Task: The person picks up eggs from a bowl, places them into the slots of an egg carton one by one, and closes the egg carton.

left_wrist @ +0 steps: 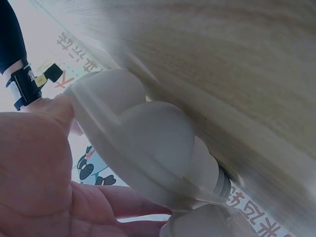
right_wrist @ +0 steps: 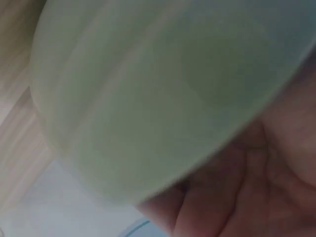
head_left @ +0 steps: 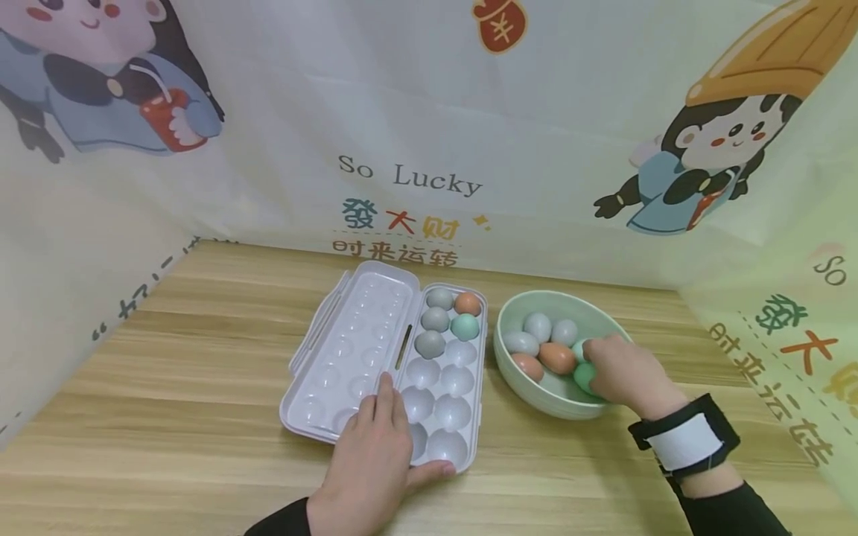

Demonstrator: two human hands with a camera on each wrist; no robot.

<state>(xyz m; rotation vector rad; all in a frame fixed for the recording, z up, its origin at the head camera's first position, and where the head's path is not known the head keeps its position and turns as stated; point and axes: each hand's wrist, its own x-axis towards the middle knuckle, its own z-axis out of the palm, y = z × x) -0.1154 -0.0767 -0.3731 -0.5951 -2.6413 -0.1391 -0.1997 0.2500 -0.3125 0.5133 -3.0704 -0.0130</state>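
Note:
A pale lilac egg carton [head_left: 477,387] lies on the table with its lid [head_left: 382,279] folded open to the left. Its far cups hold three grey eggs [head_left: 436,319], an orange egg [head_left: 467,304] and a mint egg [head_left: 465,326]. My left hand [head_left: 375,454] rests on the carton's near end, fingers extended over the hinge side and thumb at the front edge. My right hand [head_left: 626,376] reaches over the rim into a light green bowl [head_left: 509,387], fingertips at a green egg [head_left: 584,377] and a paler mint one; I cannot tell whether it grips either.
Also in the bowl are several pale grey eggs [head_left: 538,327] and two orange eggs [head_left: 557,358]. The bowl stands just right of the carton on the wooden table [head_left: 167,387]. A printed cloth [head_left: 281,112] closes off the back and sides.

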